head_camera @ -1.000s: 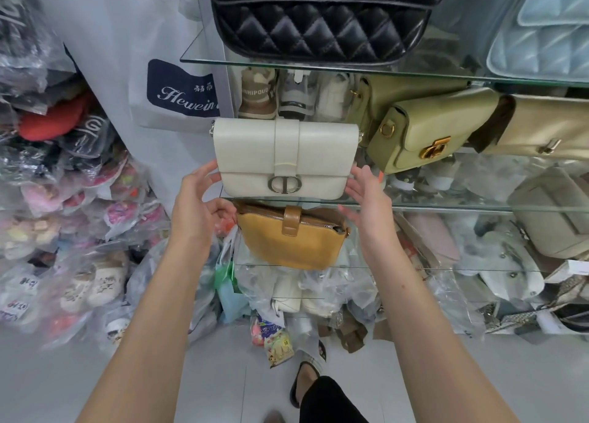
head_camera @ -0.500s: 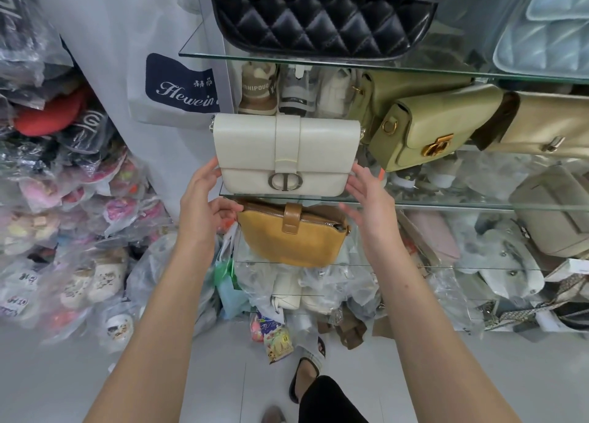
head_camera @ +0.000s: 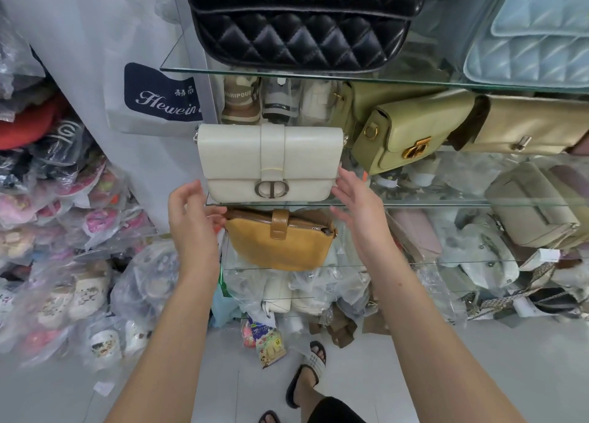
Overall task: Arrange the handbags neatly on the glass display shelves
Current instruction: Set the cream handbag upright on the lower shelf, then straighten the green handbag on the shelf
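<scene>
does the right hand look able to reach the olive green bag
Probably yes: the right hand hovers open beside the cream bag, and nothing blocks the olive green bag just beyond.

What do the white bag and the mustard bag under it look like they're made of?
White bag: probably smooth leather or faux leather; soft sheen, fine grain. Mustard bag: looks suede-like, matte and napped; its strap tab looks smoother and glossier.

I am wearing a black garment (head_camera: 334,411) over my leg and an open-toed slide sandal (head_camera: 314,357) with a pale checked strap and dark sole, while my left hand (head_camera: 191,228), right hand (head_camera: 360,218) and both forearms (head_camera: 172,343) are showing bare.
</scene>
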